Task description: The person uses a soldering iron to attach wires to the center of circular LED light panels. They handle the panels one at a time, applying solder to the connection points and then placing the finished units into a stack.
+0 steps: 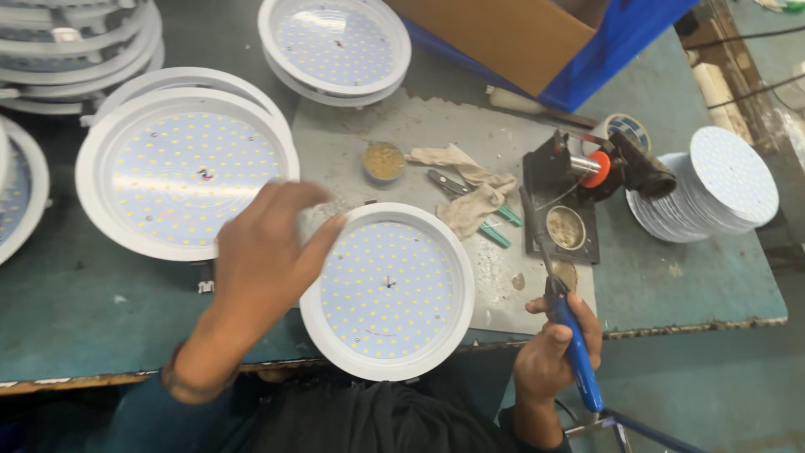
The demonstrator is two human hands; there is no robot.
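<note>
Our left hand [264,252] open, fingertips touching lamp [387,289] rim at worktop [671,277] front edge; right hand [558,340] clamped on iron [570,335].

The left hand [264,252] hovers palm down with fingers loosely spread and forearm angled inward, while the right hand [558,340] is curled closed in a fist-like grip, thumb up.

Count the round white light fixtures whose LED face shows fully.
3. One lies under the left hand at the bench edge, one at the left, one at top centre. Others are cut off at the left or stacked, so more may be hidden.
</note>
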